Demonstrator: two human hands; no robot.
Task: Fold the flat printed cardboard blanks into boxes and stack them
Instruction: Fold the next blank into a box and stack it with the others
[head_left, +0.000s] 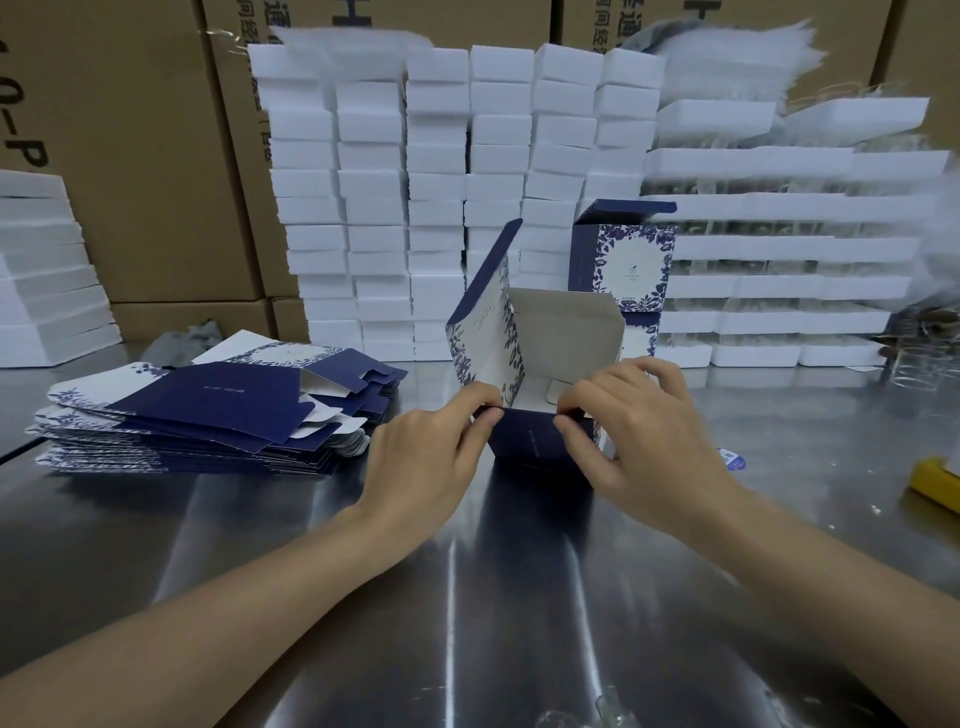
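A half-formed navy and white floral box (530, 436) stands open on the steel table (467, 597) in front of me, its lid flap raised at the back left. My left hand (431, 452) pinches the box's near left corner. My right hand (639, 431) pinches the near right corner, fingers curled over the rim. A pile of flat printed blanks (208, 415) lies to the left. Behind the open box, folded boxes (621, 270) stand stacked, the top one with its lid open.
White foam blocks (441, 197) are stacked in tall columns at the back, with white foam trays (779, 249) to the right. Brown cartons (130, 156) stand behind. A yellow object (935, 483) and a small blue-and-white round thing (730, 458) lie at the right.
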